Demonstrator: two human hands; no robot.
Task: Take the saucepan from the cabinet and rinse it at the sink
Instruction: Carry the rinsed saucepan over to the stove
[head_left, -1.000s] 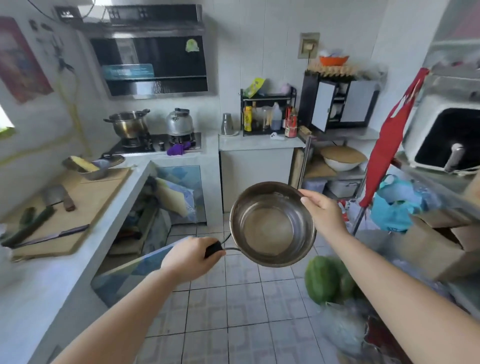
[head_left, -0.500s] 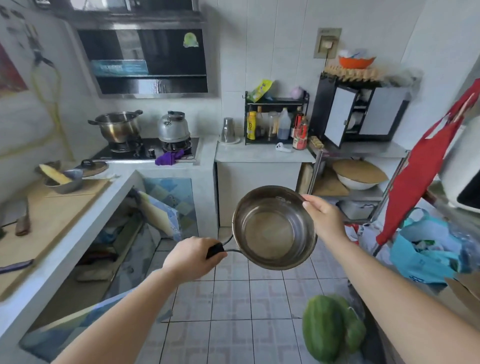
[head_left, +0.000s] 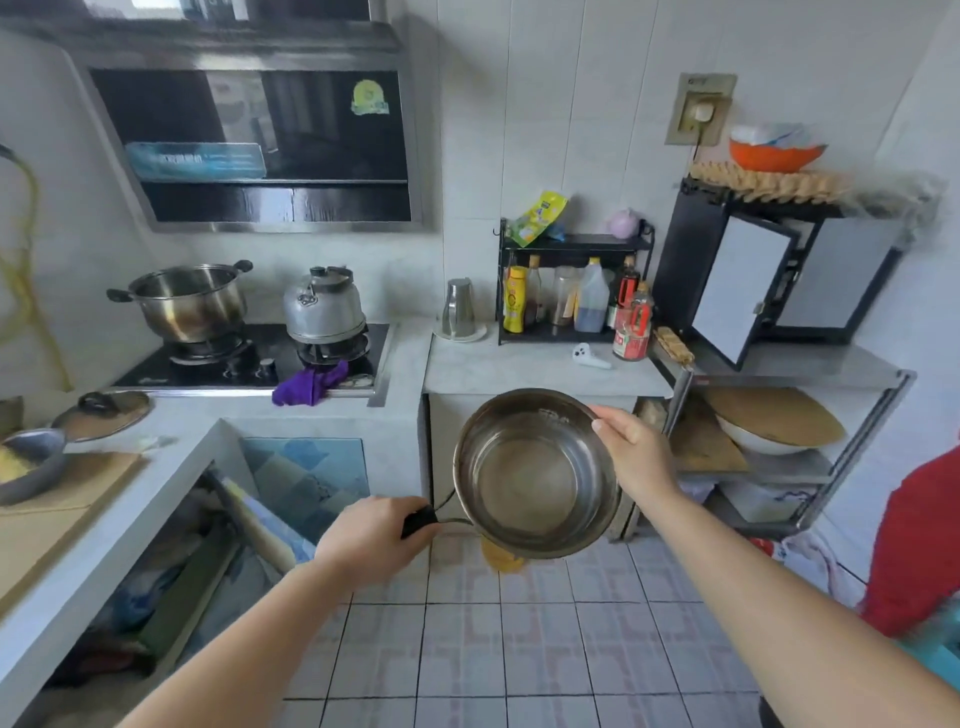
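Both forearms are bare — no sleeves, watch or rings visible, it seems — left hand (head_left: 371, 538) and right hand (head_left: 636, 457) ungloved, nails short.

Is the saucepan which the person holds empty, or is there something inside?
Empty: the saucepan is tilted toward the camera, and its bare shiny bottom shows, with no food or water.

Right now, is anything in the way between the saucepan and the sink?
Cannot say: no sink shows in this view. The saucepan is already held clear above the floor, left hand on its handle, right hand on the rim. Ahead stand only the counter and the metal shelf rack, neither touching the pan.
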